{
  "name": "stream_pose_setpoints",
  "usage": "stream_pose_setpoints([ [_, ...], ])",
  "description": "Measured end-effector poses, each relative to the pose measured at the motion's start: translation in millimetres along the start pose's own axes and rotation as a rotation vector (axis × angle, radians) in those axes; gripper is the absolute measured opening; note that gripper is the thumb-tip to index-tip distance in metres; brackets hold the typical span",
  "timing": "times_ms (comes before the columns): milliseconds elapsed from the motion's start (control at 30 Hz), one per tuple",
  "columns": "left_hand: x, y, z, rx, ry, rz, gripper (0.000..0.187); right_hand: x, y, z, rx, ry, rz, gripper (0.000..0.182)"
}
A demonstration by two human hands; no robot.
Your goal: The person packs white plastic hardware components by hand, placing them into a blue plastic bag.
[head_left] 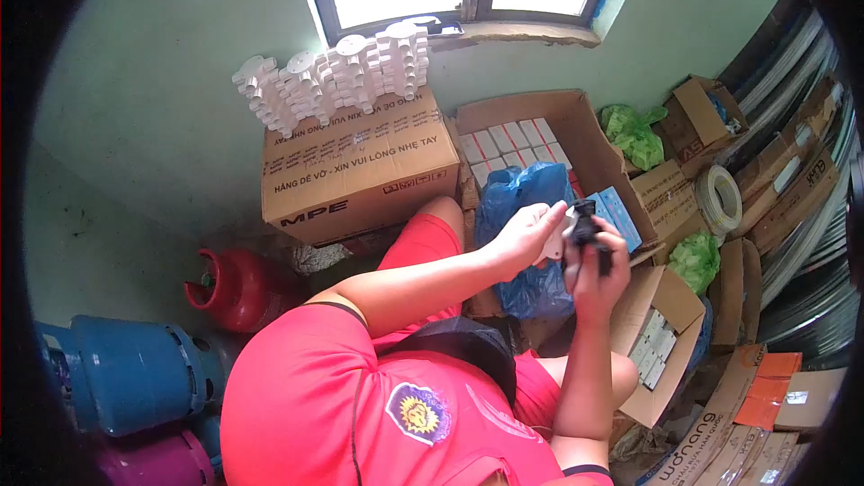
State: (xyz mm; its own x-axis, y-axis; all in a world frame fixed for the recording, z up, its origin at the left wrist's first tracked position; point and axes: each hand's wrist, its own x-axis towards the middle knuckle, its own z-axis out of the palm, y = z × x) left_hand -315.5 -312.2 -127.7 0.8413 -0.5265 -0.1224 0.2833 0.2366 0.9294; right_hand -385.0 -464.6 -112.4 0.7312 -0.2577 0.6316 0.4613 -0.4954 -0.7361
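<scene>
1. Your left hand [531,236] has its grip closed on a small white piece [554,245], above the blue plastic bag [524,202].
2. Your right hand [598,272] has its grip wrapped around a black object [585,227], blurred, right beside the white piece; whether the two touch, you cannot tell.
3. The blue bag lies partly over the large open carton [598,130], which holds white boxes [504,146] and blue boxes [617,214].
4. A smaller open carton [677,301] with white items [653,349] stands near your right forearm.
</scene>
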Motion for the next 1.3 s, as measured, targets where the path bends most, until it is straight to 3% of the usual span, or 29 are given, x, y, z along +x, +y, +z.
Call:
stream_pose_setpoints([
  [33,-1.1,7.1,2.7,0.031,0.028,0.051,0.049,-3.1,1.5,-2.3,-0.003,0.102,0.042,0.020],
  [67,1.8,8.4,2.8,-0.012,0.108,0.069,0.054,-3.0,1.8,-9.0,0.075,0.320,0.372,0.017],
  [100,-3.5,26.0,4.9,-0.077,0.118,0.147,0.063,3.8,24.3,-19.9,0.289,0.538,0.358,0.030],
  [200,13.1,25.7,4.0,-0.347,0.190,0.137,0.063,9.6,-4.6,-46.6,0.861,0.456,0.228,0.058],
  [233,12.0,32.5,13.8,-0.430,0.176,0.144,0.063,7.8,-19.2,-31.4,0.619,0.300,0.064,0.060],
  [300,4.4,33.1,48.2,-0.565,0.058,-0.127,0.050,4.7,-28.1,-10.8,0.053,0.100,-0.207,0.058],
  [333,1.4,29.1,54.4,-0.571,0.018,-0.100,0.046,2.8,-23.1,-5.8,-0.276,0.045,-0.320,0.054],
  [400,-3.8,17.0,61.6,-0.455,0.009,-0.001,0.040,3.1,-11.3,-13.1,-0.283,0.122,-0.310,0.046],
  [433,-3.7,7.2,64.8,-0.341,0.035,0.079,0.039,3.6,-8.8,-21.2,-0.290,0.138,-0.320,0.032],
  [567,3.1,-8.1,77.1,-0.079,0.111,0.311,0.035,5.7,3.7,-30.1,-0.273,0.193,-0.153,0.016],
  [600,19.4,-28.0,74.1,-0.037,0.136,0.406,0.034,8.4,7.9,-32.8,-0.259,0.201,-0.129,0.013],
  [733,16.2,-15.6,72.6,0.079,-0.023,0.319,0.036,15.4,4.8,-46.2,-0.177,0.251,-0.044,0.010],
  [833,25.9,-18.7,62.3,0.472,0.032,0.491,0.038,20.0,9.5,-56.4,-0.073,0.153,0.250,0.015],
  [900,40.3,-26.8,37.9,0.463,-0.051,0.362,0.033,23.3,36.6,-78.2,0.102,-0.100,0.407,0.020],
  [967,42.9,-9.7,18.4,0.081,-0.177,0.138,0.043,22.3,51.1,-96.7,-0.065,-0.001,0.236,0.021],
  [1033,42.8,14.8,11.2,-0.191,-0.045,-0.156,0.064,22.1,40.4,-108.1,0.504,0.216,0.458,0.027],
  [1067,37.0,34.1,-3.2,-0.022,-0.131,-0.254,0.071,23.8,24.1,-109.1,0.762,0.190,0.460,0.029],
  [1100,46.1,36.7,-22.4,-0.053,-0.345,-0.313,0.070,24.8,9.5,-103.5,1.019,0.158,0.456,0.032],
  [1167,40.2,32.8,-11.4,-0.065,-0.292,-0.352,0.062,19.6,8.1,-64.8,0.724,-0.048,0.253,0.033],
  [1233,33.9,21.0,0.3,-0.062,-0.141,-0.276,0.051,13.0,-1.1,-31.1,0.247,-0.111,-0.133,0.030],
  [1300,32.0,28.5,5.8,-0.018,-0.195,-0.303,0.043,9.5,-0.8,-29.2,0.176,-0.064,0.005,0.018],
])
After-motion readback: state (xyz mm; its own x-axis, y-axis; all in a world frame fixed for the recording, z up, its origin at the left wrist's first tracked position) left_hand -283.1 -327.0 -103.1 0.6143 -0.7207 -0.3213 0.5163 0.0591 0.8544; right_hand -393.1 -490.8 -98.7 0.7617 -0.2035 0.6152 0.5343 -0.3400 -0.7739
